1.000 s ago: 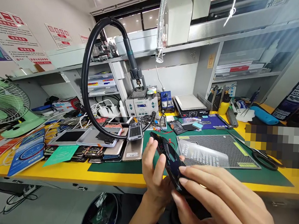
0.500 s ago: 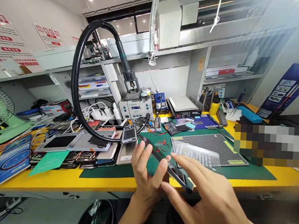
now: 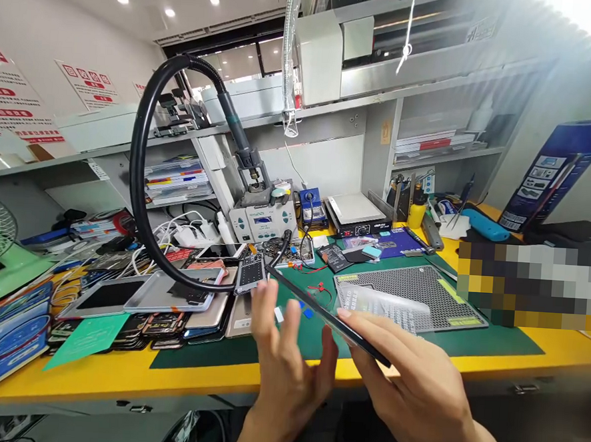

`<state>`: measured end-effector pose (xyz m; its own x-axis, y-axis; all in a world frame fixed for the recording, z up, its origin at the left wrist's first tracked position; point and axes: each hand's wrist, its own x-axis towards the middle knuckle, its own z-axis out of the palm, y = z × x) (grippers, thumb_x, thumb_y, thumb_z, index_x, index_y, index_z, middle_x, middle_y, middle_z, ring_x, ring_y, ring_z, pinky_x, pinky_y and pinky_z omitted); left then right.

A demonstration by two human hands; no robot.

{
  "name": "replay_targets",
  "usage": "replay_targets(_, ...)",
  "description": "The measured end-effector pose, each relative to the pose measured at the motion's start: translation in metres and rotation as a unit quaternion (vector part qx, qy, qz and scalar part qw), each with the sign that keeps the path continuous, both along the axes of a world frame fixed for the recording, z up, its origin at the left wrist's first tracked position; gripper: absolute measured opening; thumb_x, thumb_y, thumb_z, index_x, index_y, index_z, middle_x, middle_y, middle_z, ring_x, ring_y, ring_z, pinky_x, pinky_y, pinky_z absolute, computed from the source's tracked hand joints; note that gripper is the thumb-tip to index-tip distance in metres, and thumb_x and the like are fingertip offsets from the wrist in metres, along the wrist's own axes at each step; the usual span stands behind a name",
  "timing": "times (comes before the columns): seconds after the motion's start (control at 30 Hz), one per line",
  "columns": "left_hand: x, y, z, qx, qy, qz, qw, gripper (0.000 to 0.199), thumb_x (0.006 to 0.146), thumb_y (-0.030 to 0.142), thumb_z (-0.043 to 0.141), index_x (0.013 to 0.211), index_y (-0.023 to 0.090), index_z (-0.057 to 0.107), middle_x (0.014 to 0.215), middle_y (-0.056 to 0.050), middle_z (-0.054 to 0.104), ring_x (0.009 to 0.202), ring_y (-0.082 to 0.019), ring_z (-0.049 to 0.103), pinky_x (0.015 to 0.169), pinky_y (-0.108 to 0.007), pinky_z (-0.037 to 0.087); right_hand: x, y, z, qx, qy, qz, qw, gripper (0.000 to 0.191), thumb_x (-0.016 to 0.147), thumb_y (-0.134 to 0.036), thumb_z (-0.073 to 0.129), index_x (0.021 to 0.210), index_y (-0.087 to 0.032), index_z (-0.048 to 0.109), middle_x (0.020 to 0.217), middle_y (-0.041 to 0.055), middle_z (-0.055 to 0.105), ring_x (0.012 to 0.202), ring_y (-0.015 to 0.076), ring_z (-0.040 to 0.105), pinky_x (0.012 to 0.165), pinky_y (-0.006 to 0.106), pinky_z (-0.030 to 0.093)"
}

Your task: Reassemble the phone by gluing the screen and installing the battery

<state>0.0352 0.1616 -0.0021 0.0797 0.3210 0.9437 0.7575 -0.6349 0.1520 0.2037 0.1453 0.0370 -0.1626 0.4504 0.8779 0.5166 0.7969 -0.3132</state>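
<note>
A thin, dark phone (image 3: 315, 309) is held above the bench, tilted and seen nearly edge-on, so most of its faces are hidden. My right hand (image 3: 416, 382) pinches its near end between thumb and fingers. Just below and left of it, my left hand (image 3: 289, 374) is open, fingers apart and pointing up; whether a fingertip touches the phone I cannot tell. Beneath lies a green mat (image 3: 202, 355) with small blue pieces (image 3: 308, 312) and a thin red cable (image 3: 324, 291). A perforated grey pad (image 3: 416, 292) rests to the right under a clear film.
A black hose (image 3: 138, 151) arches from the grey rework station (image 3: 263, 222). Stacked phones and trays (image 3: 176, 290) crowd the left, near a green fan (image 3: 3, 250). At the back stand a flat-topped heating plate (image 3: 357, 211) and a yellow bottle (image 3: 417, 208).
My left hand has let go of the phone and its fingers have spread. My right hand has closed on the near end, and the phone has turned more edge-on. The view has shifted slightly.
</note>
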Motion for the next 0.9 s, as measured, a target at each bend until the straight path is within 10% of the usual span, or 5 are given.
replay_targets(0.07, 0.001, -0.012, 0.008, -0.156, -0.244, -0.086, 0.953, 0.086, 0.085, 0.022, 0.075, 0.158, 0.02, 0.03, 0.163, -0.023, 0.032, 0.151, -0.042, 0.033, 0.121, -0.065, 0.033, 0.004, 0.004, 0.001, 0.009, -0.01, 0.004, 1.0, 0.034, 0.091, 0.0, 0.059, 0.119, -0.014, 0.072, 0.109, 0.0102, 0.081, 0.099, 0.0169, 0.079, 0.093, 0.022, 0.063)
replay_targets(0.13, 0.004, -0.021, 0.019, -0.33, -0.472, -0.249, 0.778, 0.061, 0.091, 0.046, 0.068, 0.143, 0.021, 0.05, 0.147, -0.021, 0.056, 0.137, -0.041, 0.054, 0.11, -0.061, 0.048, 0.009, 0.007, 0.0, 0.024, -0.029, 0.017, 0.999, 0.034, 0.09, 0.0, 0.06, 0.118, -0.014, 0.073, 0.111, 0.0119, 0.081, 0.102, 0.0183, 0.079, 0.093, 0.024, 0.064)
replay_targets(0.2, 0.007, -0.026, 0.031, -0.408, -0.552, -0.355, 0.634, 0.061, 0.085, 0.057, 0.072, 0.13, 0.017, 0.062, 0.134, -0.019, 0.067, 0.127, -0.041, 0.062, 0.104, -0.059, 0.054, 0.012, 0.011, -0.002, 0.039, -0.057, 0.031, 0.997, 0.031, 0.09, 0.001, 0.06, 0.115, -0.012, 0.074, 0.114, 0.0156, 0.08, 0.106, 0.0204, 0.078, 0.095, 0.027, 0.063)
replay_targets(0.27, 0.01, -0.029, 0.041, -0.43, -0.574, -0.378, 0.585, 0.05, 0.081, 0.049, 0.081, 0.118, 0.017, 0.072, 0.123, -0.014, 0.074, 0.119, -0.036, 0.068, 0.102, -0.05, 0.057, 0.014, 0.013, -0.003, 0.045, -0.079, 0.047, 0.995, 0.03, 0.091, 0.001, 0.059, 0.112, -0.011, 0.075, 0.114, 0.0184, 0.079, 0.109, 0.0222, 0.077, 0.096, 0.029, 0.063)
replay_targets(0.9, 0.018, -0.036, 0.03, -0.361, -0.614, -0.338, 0.616, 0.055, 0.061, 0.041, 0.097, 0.11, 0.027, 0.078, 0.111, -0.006, 0.081, 0.102, -0.023, 0.076, 0.091, -0.029, 0.06, 0.03, -0.005, 0.011, 0.086, -0.159, 0.046, 0.982, 0.021, 0.088, -0.003, 0.067, 0.104, -0.013, 0.076, 0.11, 0.0136, 0.081, 0.122, 0.0273, 0.07, 0.103, 0.042, 0.061)
